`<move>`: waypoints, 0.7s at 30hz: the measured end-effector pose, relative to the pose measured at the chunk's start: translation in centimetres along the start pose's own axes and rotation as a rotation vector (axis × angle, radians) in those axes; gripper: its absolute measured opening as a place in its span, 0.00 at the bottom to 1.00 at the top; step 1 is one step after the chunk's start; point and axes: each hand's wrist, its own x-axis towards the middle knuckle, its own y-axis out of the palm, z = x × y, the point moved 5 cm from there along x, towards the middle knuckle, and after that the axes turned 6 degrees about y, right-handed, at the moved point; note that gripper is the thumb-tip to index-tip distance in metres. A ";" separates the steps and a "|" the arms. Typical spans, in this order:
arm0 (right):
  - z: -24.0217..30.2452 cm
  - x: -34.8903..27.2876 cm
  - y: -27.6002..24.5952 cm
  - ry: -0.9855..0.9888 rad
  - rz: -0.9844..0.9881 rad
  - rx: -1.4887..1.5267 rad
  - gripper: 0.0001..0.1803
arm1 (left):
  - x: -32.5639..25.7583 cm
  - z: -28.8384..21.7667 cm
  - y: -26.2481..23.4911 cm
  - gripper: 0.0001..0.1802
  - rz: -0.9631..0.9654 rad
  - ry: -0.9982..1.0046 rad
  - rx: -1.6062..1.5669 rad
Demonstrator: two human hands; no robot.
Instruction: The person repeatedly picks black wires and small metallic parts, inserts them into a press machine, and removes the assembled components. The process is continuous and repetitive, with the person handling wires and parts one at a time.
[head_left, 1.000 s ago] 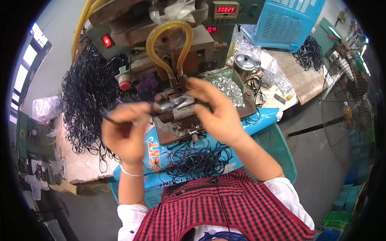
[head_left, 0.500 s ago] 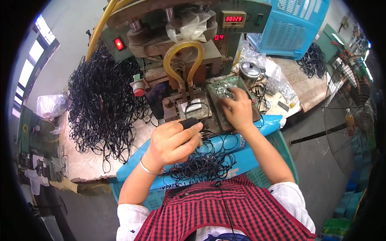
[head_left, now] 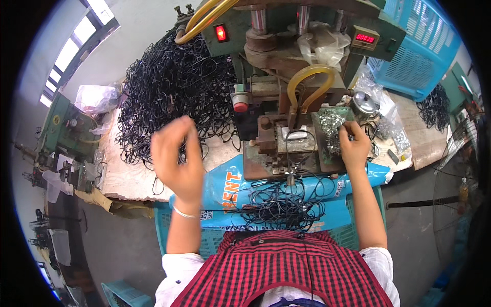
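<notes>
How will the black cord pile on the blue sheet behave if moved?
The black cord pile is probably floppy: its thin strands curl in loose loops. It may snag, since those loops cross one another. It could slide on the blue sheet, which looks glossy.

The apron [head_left: 286,263] is checked red and black, sleeves [head_left: 175,271] white.

Head view: wide fisheye, left one of side-by-side pair worn on person's head. Looks steeply down and forward, upright, unmirrored. Very near checked apron [head_left: 286,266], seen from above at bottom; left hand [head_left: 179,153] and right hand [head_left: 355,146] close, mid-frame. Faces press [head_left: 266,46] across front edge of workbench [head_left: 135,176]; press top cut off by upper frame edge. Field reaches beyond bench's left end to window [head_left: 84,28], floor [head_left: 128,230] below front edge. Lines bend toward dark round rim.
</notes>
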 end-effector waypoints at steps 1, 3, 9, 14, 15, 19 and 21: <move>0.5 0.1 0.4 0.070 0.031 0.086 0.05 | 1.1 1.5 0.6 0.07 0.089 0.031 0.091; 0.2 0.3 1.0 0.229 0.103 0.256 0.05 | 0.9 5.3 3.2 0.04 0.388 0.008 0.244; -0.5 -0.9 0.4 0.327 0.087 0.307 0.07 | -8.6 15.7 10.3 0.05 0.943 -0.025 0.711; 1.9 -2.0 -1.7 0.370 0.141 0.289 0.08 | -4.4 10.3 6.6 0.04 0.239 0.024 0.278; 3.9 -1.6 -1.7 0.328 0.167 0.295 0.08 | -4.7 10.8 6.4 0.05 0.187 -0.155 0.101; 10.9 0.1 0.3 0.053 0.268 0.387 0.07 | -7.7 11.1 8.6 0.07 -0.005 -0.666 -0.422; 11.7 0.1 1.2 0.058 0.260 0.412 0.10 | -10.0 11.0 9.2 0.07 0.001 -0.857 -0.575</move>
